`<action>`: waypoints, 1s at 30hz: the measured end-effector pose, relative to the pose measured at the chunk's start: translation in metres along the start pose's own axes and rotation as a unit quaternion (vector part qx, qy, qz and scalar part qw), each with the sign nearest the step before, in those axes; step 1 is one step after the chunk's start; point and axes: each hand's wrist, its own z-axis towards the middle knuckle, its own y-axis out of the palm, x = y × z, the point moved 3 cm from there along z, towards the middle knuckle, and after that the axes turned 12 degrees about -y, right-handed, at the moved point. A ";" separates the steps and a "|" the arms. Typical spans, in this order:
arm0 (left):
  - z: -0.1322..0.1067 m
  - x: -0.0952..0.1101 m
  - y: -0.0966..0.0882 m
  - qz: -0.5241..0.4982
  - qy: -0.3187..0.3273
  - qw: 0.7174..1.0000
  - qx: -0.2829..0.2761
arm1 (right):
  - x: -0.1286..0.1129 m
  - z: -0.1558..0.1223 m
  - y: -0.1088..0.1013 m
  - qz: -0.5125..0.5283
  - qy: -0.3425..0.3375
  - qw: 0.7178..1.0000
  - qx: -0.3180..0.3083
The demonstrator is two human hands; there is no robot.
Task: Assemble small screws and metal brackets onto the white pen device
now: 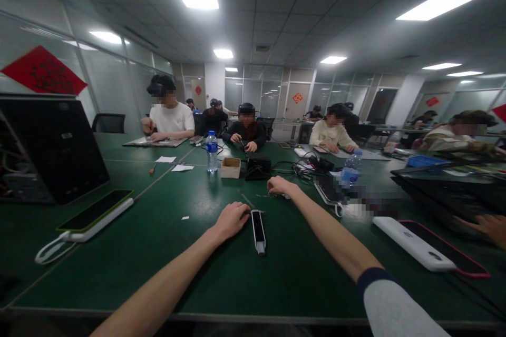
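Observation:
My left hand [234, 219] rests low on the green table with its fingers bent together, their tips at the upper left end of a slim white-edged device with a dark face [258, 227]. Whatever those fingers hold, if anything, is too small to make out. Farther forward and to the right, my right hand [280, 186] reaches down to the tabletop with closed fingers, the tips partly hidden. Small shiny bits [285, 196] lie beside and under it, too blurred to name. A thin light strip [247, 200] lies between the two hands.
Beyond my hands stand a small box [231, 168], a black object [258, 167] and a water bottle [212, 151]. Phones with white power banks [413, 244] lie right and left. A computer case [53, 147] stands left. Co-workers sit opposite; another person's hand [490, 227] is at right.

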 end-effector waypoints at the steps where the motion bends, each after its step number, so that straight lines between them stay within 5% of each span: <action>1: 0.000 0.000 0.000 0.001 0.002 1.000 -0.001 | -0.002 0.000 0.001 -0.003 -0.005 1.000 -0.004; 13: 0.001 0.000 0.001 0.000 0.007 1.000 0.003 | -0.023 -0.029 0.000 0.002 -0.046 0.998 0.038; 22: -0.001 0.003 -0.002 -0.003 0.009 1.000 0.003 | -0.049 -0.088 0.021 0.291 -0.201 0.931 0.090; 30: 0.001 0.002 0.000 0.008 0.007 1.000 0.001 | -0.053 -0.095 0.031 0.320 -0.208 0.918 0.109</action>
